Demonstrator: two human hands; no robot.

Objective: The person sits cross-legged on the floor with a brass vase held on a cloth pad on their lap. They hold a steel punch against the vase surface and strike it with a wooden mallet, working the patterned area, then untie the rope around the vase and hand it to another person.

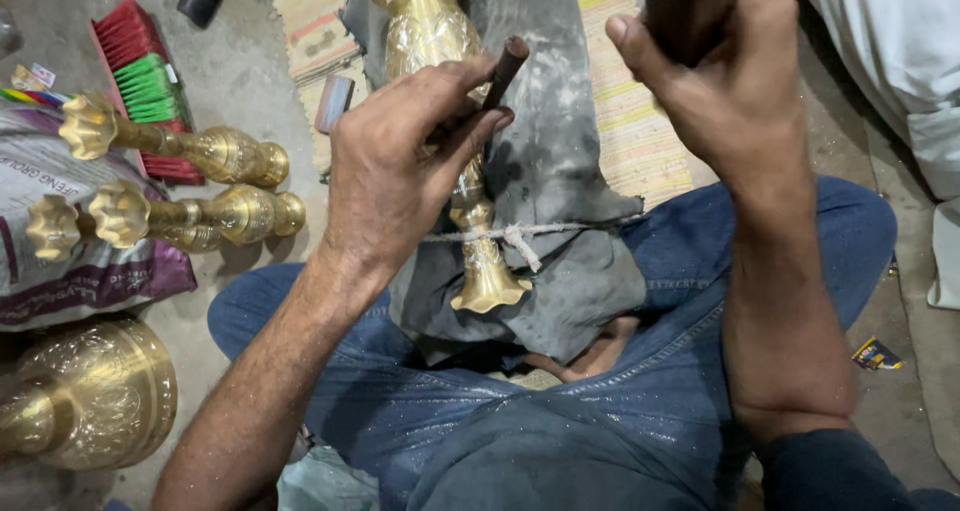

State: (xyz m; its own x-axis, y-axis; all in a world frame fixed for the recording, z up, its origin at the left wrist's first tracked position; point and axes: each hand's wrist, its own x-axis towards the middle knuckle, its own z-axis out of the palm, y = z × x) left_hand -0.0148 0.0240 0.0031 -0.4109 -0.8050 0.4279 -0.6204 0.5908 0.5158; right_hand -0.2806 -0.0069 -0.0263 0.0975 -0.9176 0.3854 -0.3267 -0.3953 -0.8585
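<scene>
brass vase point(432, 31) at 12 o'clock looks part-engraved; your left hand point(390, 171) pinches the punch point(500, 71), right hand point(730, 81) grips a hammer handle point(685, 11).

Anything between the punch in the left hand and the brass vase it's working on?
Nothing visible. The left hand holds the dark metal punch directly over the engraved brass vase, which lies tied onto a grey cloth pad. The fingers hide the tip, so contact is unclear.

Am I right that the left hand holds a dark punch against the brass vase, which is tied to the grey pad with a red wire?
Not quite. In the head view the left hand does hold the dark punch against the brass vase, but the tie on the grey pad is a whitish string, not a red wire.
</scene>
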